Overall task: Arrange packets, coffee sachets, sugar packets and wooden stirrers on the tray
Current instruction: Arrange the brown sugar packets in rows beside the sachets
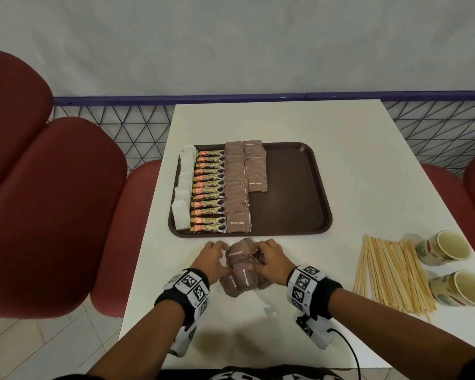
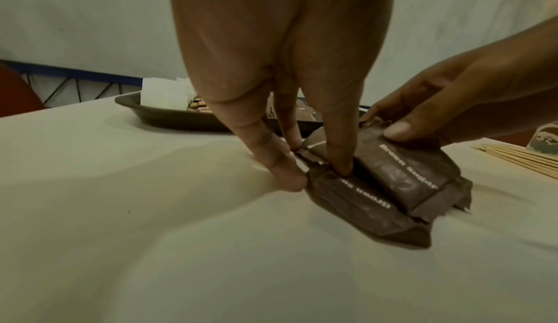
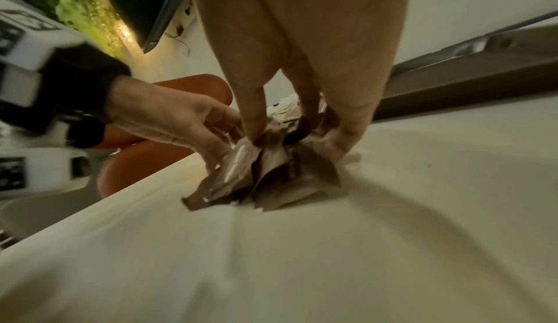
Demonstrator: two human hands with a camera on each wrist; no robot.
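Tray already has white packets, coffee sachets and most of the sugar rowed up, both hands' fingers are pinching the loose sugar packets between them, and the wooden stirrers off right look untouched.

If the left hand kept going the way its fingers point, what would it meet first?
The left hand already touches the sugar packets between both hands; past that pile, probably the tray rim, though depth is unclear.
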